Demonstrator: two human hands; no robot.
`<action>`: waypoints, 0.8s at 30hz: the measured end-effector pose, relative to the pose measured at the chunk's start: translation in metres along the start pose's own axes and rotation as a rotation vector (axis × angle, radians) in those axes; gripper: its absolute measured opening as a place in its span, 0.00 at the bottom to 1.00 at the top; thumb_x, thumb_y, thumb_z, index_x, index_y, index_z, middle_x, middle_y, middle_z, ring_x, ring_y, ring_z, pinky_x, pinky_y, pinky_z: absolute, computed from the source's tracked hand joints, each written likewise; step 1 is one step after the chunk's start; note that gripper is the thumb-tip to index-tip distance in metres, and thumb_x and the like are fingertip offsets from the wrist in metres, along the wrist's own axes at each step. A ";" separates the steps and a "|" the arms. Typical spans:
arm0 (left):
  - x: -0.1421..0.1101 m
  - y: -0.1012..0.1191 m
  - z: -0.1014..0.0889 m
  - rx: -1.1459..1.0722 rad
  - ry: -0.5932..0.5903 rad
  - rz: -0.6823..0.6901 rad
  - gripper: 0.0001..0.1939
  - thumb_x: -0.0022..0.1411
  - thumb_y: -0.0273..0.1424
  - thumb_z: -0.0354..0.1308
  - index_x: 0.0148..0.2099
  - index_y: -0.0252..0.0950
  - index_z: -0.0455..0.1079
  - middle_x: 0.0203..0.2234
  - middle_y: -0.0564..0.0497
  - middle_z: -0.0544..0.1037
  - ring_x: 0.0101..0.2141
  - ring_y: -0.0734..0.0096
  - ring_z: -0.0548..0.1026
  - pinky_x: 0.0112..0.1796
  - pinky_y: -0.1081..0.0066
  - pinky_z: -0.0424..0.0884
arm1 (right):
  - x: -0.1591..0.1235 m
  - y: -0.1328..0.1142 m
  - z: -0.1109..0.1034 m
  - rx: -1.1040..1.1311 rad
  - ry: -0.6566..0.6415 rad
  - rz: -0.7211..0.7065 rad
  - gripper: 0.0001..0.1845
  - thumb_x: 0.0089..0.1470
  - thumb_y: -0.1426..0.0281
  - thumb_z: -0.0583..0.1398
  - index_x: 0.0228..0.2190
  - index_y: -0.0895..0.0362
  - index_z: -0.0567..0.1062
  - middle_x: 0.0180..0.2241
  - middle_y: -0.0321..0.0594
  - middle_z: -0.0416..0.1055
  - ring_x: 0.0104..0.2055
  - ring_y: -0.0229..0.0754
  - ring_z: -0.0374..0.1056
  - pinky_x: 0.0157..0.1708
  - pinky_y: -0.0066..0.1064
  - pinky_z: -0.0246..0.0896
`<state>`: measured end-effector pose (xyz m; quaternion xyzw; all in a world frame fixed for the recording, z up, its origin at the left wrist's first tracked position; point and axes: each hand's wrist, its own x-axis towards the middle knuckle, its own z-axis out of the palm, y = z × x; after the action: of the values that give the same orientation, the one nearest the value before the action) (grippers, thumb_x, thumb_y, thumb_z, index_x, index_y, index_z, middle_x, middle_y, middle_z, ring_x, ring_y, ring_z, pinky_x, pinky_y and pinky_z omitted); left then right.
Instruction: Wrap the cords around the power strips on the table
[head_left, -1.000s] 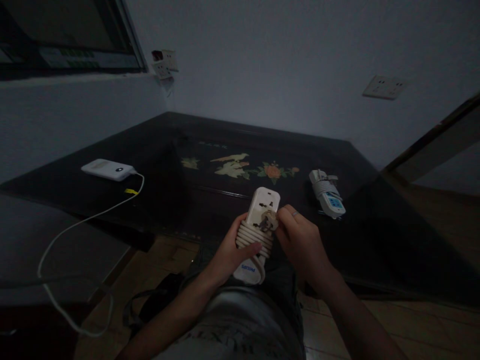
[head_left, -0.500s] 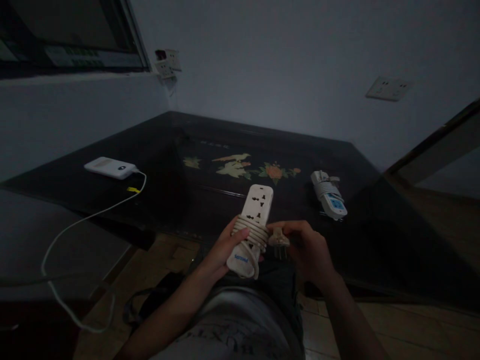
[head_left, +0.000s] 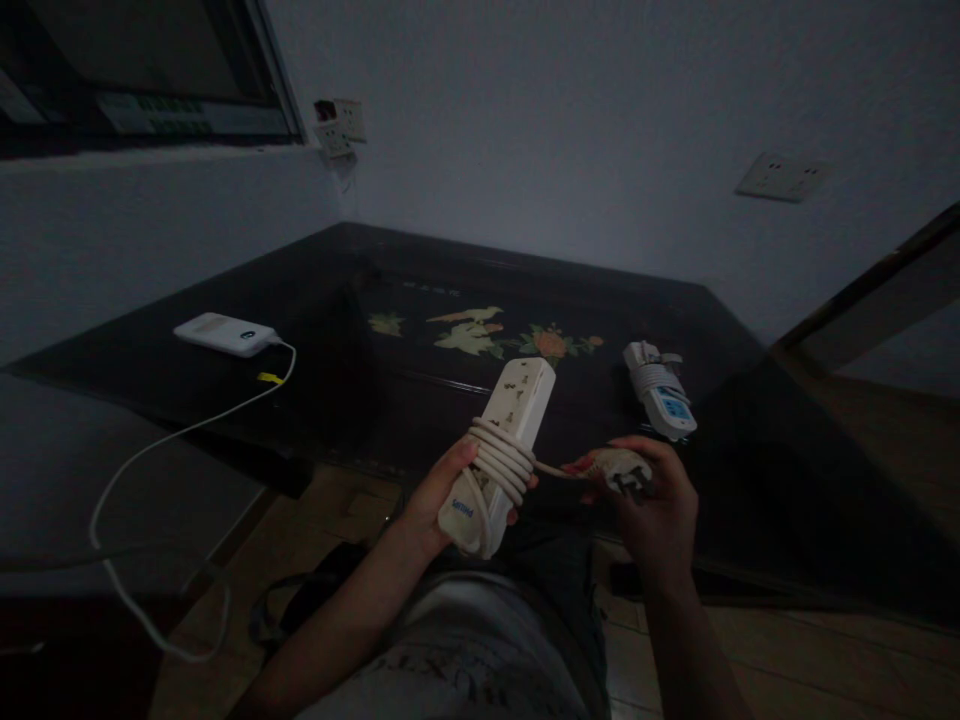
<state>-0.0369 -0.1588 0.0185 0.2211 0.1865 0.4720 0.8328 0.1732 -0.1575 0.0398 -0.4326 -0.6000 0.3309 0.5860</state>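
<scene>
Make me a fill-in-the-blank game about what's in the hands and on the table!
1. The left hand holds a strip with its cord wrapped ____ it.
2. The right hand holds the cord's ____.
3. The sockets showing on the other strip sit on a panel coloured ____.
4. The little tag near the white cable is coloured ____.

Missing words: around; plug; blue; yellow.

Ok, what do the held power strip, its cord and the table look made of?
Power strip: probably hard off-white plastic, given the smooth moulded body and socket slots.
Cord: likely matte, pale plastic or rubber sheath, bending in close coils.
Table: dark with faint sheen; lacquered wood or glass, can't tell which.
</scene>
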 end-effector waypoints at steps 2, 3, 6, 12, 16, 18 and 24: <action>0.002 -0.005 0.002 0.066 0.045 0.036 0.39 0.51 0.39 0.65 0.60 0.32 0.55 0.35 0.41 0.79 0.30 0.58 0.79 0.25 0.64 0.76 | -0.001 -0.005 0.000 -0.054 -0.003 -0.053 0.14 0.49 0.72 0.62 0.40 0.52 0.68 0.30 0.38 0.77 0.30 0.45 0.76 0.21 0.30 0.69; 0.003 -0.007 0.004 0.102 0.074 0.054 0.40 0.50 0.37 0.67 0.61 0.35 0.53 0.37 0.43 0.78 0.30 0.57 0.79 0.26 0.63 0.76 | 0.000 -0.009 0.000 -0.113 -0.010 -0.091 0.14 0.50 0.73 0.61 0.40 0.52 0.69 0.32 0.38 0.77 0.31 0.44 0.76 0.23 0.30 0.70; 0.003 -0.009 0.007 0.197 0.143 0.073 0.42 0.46 0.32 0.70 0.61 0.43 0.54 0.43 0.46 0.75 0.31 0.59 0.78 0.27 0.61 0.77 | 0.006 -0.024 0.003 -0.394 -0.114 -0.256 0.13 0.51 0.75 0.59 0.39 0.51 0.73 0.35 0.38 0.78 0.33 0.41 0.76 0.28 0.28 0.71; 0.001 -0.008 0.009 0.381 0.214 0.148 0.42 0.46 0.35 0.69 0.61 0.44 0.55 0.49 0.44 0.72 0.37 0.60 0.77 0.36 0.62 0.75 | 0.024 -0.039 0.020 -0.788 -0.260 -0.470 0.13 0.55 0.76 0.53 0.40 0.55 0.75 0.31 0.38 0.79 0.28 0.35 0.74 0.25 0.22 0.65; 0.003 -0.011 0.011 0.574 0.228 0.304 0.41 0.47 0.35 0.69 0.61 0.40 0.57 0.52 0.44 0.70 0.49 0.57 0.71 0.47 0.65 0.69 | 0.029 -0.032 0.027 -0.947 -0.208 -0.510 0.13 0.56 0.76 0.53 0.40 0.58 0.74 0.31 0.40 0.77 0.28 0.37 0.73 0.25 0.23 0.62; 0.003 -0.012 0.014 0.648 0.222 0.345 0.41 0.47 0.35 0.69 0.61 0.38 0.55 0.53 0.43 0.69 0.50 0.57 0.70 0.48 0.65 0.67 | 0.031 -0.029 0.029 -1.018 -0.222 -0.532 0.13 0.56 0.76 0.53 0.41 0.59 0.74 0.31 0.41 0.77 0.28 0.38 0.72 0.24 0.24 0.60; 0.002 -0.011 0.018 0.695 0.257 0.303 0.40 0.49 0.34 0.67 0.61 0.36 0.53 0.53 0.42 0.69 0.49 0.58 0.70 0.47 0.65 0.68 | 0.031 -0.031 0.031 -1.233 -0.422 -0.512 0.15 0.57 0.76 0.52 0.45 0.55 0.72 0.31 0.40 0.73 0.27 0.38 0.70 0.21 0.25 0.52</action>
<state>-0.0192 -0.1656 0.0272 0.4536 0.4031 0.5223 0.5992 0.1401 -0.1384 0.0775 -0.4577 -0.8624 -0.1412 0.1642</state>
